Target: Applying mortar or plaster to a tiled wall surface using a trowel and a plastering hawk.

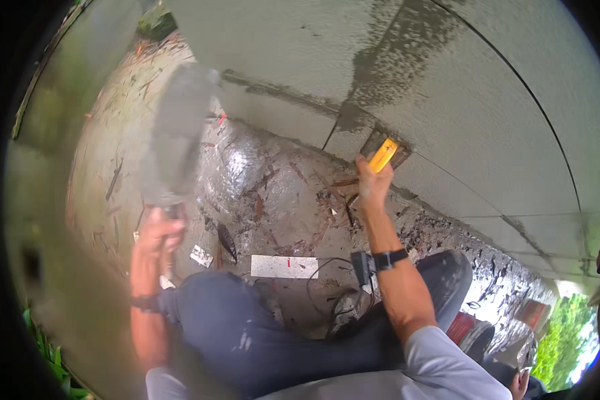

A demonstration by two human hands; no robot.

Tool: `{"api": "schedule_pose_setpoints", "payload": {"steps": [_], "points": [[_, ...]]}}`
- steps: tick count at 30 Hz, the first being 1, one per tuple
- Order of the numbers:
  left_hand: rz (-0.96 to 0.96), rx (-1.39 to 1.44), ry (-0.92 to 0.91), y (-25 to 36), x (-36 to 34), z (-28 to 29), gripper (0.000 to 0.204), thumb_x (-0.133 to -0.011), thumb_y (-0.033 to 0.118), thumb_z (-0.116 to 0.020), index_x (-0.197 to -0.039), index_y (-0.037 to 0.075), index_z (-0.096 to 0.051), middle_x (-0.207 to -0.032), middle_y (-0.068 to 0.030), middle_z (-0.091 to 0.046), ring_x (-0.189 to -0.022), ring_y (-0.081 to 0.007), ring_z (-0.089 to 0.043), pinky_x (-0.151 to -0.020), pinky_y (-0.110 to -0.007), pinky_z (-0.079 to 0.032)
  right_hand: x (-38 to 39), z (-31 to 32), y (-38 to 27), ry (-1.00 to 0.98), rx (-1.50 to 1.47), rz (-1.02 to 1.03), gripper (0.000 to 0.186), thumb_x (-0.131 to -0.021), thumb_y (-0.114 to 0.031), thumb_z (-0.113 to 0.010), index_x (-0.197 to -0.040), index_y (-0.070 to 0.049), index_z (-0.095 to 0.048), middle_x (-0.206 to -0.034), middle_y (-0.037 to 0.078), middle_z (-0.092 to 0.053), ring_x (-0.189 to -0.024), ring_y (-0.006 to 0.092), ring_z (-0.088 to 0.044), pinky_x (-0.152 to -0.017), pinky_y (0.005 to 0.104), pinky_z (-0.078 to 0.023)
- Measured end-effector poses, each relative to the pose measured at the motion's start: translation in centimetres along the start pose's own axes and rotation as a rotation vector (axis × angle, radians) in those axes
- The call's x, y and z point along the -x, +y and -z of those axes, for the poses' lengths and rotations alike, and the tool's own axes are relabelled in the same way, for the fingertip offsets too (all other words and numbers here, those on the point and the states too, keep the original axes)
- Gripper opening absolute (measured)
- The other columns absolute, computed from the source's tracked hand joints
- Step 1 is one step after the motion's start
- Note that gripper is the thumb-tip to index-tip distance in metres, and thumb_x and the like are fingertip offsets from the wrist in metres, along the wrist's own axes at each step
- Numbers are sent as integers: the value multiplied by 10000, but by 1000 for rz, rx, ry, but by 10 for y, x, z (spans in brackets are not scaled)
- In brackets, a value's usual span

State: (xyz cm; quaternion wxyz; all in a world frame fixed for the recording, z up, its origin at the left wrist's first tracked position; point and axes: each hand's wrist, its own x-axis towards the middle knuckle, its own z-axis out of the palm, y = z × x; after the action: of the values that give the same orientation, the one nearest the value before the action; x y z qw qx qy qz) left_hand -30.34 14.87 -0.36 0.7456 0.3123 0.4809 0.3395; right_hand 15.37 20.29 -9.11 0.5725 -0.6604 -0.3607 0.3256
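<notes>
"Starting with the biggest, what do you get on your feed?"

"I have the grey wall (pixel 507 127), darkened by patches along its joints. At the wall's foot spreads the wet, littered ground (pixel 290 220)."

"And the left hand?"

"My left hand (pixel 161 230) is closed around the handle of a grey-bladed tool (pixel 177 133), raised off the wall's left end. It's too blurred for me to tell whether the blade carries anything. Well apart from the wall, a white strip (pixel 285 267) lies on the ground."

"The right?"

"My right hand (pixel 375 185) is wrapped tight on a yellow-handled float (pixel 383 155), its plate against the wall near the lower edge. Smallest, a white scrap (pixel 201 256) also lies well apart from the wall."
</notes>
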Motion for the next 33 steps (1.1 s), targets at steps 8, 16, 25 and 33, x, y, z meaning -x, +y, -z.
{"api": "schedule_pose_setpoints", "payload": {"steps": [8, 16, 25, 33], "points": [[234, 205, -163, -100, -64, -46, 244, -842, 55, -712, -976, 107, -515, -600, 27, -464, -445, -76, -446, -399, -230, -344, 6, 3, -132, -999, 159, -155, 310, -874, -290, -665, -1020, -24, -601, -680, -5, -539, -531, 82, -504, -496, 251, -409], [300, 216, -216, -131, -84, -92, 249, -836, 72, -725, -959, 105, -512, -601, 22, -472, -433, -84, -455, -391, -237, -343, 11, -2, -123, -1294, 336, -410, 346, -950, -355, -575, -1034, -21, -596, -635, -28, -504, -485, 50, -451, -449, 253, -352], [199, 218, -138, -133, -88, -106, 230, -857, 69, -691, -975, 94, -495, -614, 15, -453, -464, -79, -437, -415, -233, -337, 4, 24, -40, -1171, 697, 71, 505, -906, -473, -560, -1007, 19, -612, -707, 151, -642, -590, 285, -619, -586, 413, -473], [141, 318, -134, -139, -67, -83, 227, -852, 73, -685, -991, 94, -507, -632, 12, -469, -462, -81, -445, -405, -232, -355, 0, -7, 74, -847, 1280, 362, 473, -940, -338, -546, -1137, 59, -382, -798, 254, -687, -739, 416, -689, -674, 510, -538]]}}
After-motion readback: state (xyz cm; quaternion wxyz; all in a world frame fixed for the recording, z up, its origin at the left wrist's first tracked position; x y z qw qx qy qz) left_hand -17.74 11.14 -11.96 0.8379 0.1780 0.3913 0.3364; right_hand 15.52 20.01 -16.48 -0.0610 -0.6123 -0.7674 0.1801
